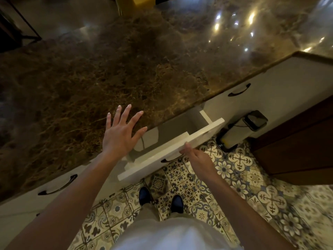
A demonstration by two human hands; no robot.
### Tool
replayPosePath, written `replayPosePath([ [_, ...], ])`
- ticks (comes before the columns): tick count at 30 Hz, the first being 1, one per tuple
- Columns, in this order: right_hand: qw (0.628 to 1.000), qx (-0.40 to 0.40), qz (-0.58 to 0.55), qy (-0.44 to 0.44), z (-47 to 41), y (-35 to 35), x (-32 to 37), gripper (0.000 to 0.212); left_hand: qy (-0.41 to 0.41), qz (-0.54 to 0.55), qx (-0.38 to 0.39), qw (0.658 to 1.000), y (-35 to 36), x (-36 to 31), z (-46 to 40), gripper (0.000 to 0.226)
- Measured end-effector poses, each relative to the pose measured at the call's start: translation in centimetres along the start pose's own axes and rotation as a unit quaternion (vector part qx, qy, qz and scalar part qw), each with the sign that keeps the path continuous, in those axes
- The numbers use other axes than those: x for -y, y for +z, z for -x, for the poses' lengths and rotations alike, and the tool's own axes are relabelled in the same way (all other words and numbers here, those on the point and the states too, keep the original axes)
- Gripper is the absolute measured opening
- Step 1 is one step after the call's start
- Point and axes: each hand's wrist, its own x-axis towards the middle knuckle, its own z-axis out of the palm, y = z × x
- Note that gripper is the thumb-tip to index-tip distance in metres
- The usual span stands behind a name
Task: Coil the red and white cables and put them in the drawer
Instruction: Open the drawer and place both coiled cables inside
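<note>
Standing at a brown marble surface (pixel 111 73), a person looks down at a white drawer (pixel 180 141) that is pulled partly out from under the edge of the stone. The right hand (pixel 194 156) is at the front panel of this drawer: the thumb lies on the top edge of the panel and the other fingers are curled under it, near the dark curved handle (pixel 171 159), so the grip is closed on the drawer front. The left hand (pixel 120 132) is over the edge of the surface, just beside the open drawer, with all fingers straight and spread apart; it holds nothing. Inside the drawer only pale walls and a thin dark line at the near left corner are seen. I cannot tell if this line is a cable; the red and white cables are not clearly visible. Below, patterned floor tiles (pixel 234 168), two dark shoes (pixel 144 195) and a small pedal bin (pixel 241 130) against the cabinet are seen.
</note>
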Motion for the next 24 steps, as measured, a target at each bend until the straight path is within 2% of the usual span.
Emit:
replayPosePath([
  [6,0.996,-0.029,0.082,-0.005,3.2,-0.1,-1.2,0.073,-0.001,0.016,-0.002,1.000,-0.2,-0.1,0.1,0.080],
  [14,0.987,-0.066,0.149,-0.007,5.6,-0.4,-3.0,0.082,-0.002,0.014,-0.021,1.000,-0.3,-0.4,0.3,0.071],
  [24,0.986,-0.065,0.154,-0.004,8.4,-0.8,-4.7,0.063,0.003,0.019,-0.046,0.999,0.3,-0.1,0.3,0.067],
])
